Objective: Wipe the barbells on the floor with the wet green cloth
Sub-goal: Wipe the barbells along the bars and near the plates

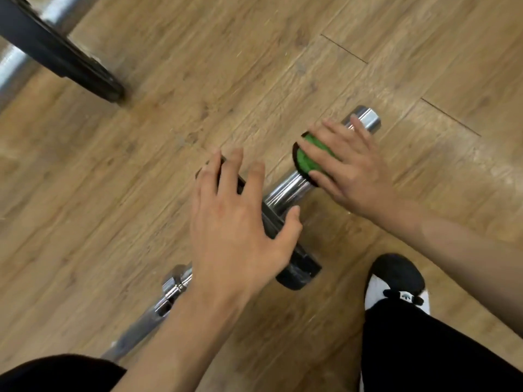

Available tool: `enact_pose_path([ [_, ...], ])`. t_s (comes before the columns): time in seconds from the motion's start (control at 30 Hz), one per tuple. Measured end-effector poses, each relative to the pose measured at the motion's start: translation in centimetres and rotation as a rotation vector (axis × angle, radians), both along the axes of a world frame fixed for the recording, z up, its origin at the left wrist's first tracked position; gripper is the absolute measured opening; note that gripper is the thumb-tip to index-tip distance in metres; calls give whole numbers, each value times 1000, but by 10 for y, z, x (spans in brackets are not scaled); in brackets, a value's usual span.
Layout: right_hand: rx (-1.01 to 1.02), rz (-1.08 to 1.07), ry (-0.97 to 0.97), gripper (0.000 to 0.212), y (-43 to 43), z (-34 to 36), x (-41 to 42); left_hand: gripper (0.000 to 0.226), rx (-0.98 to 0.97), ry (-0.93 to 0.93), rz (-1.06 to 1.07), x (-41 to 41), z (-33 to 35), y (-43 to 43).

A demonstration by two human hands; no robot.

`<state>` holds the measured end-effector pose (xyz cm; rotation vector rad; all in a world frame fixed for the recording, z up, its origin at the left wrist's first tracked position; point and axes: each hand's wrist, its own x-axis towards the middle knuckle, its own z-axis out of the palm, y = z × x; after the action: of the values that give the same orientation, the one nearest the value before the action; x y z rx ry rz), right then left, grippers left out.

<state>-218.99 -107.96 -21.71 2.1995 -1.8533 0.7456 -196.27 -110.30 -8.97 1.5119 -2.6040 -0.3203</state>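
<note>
A barbell lies diagonally on the wooden floor, its chrome sleeve (285,190) ending at the upper right and a black weight plate (297,267) standing on edge at its middle. My right hand (348,168) presses the green cloth (310,158) onto the sleeve with straight, spread fingers. My left hand (237,219) rests on top of the black plate, fingers spread and relaxed, thumb toward the sleeve. The barbell's thinner shaft (158,304) runs down to the lower left, partly hidden by my left forearm.
A second barbell with a black plate (70,66) and a chrome sleeve (11,66) lies at the upper left. My black-and-white shoe (396,281) and dark trouser leg stand at the lower right, close to the plate. Wooden floor surrounds everything.
</note>
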Motion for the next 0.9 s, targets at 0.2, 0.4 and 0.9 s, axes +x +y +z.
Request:
enact_pose_path([
  [0.2,17,-174,-168,43,-13,7,7,69,57,142,56,3,-3,-23],
  [0.4,9,243,-10,45,-6,0,57,72,19,125,42,6,-4,-38],
  [0.9,0,179,-25,47,-49,0,48,77,157,218,158,10,0,-76],
])
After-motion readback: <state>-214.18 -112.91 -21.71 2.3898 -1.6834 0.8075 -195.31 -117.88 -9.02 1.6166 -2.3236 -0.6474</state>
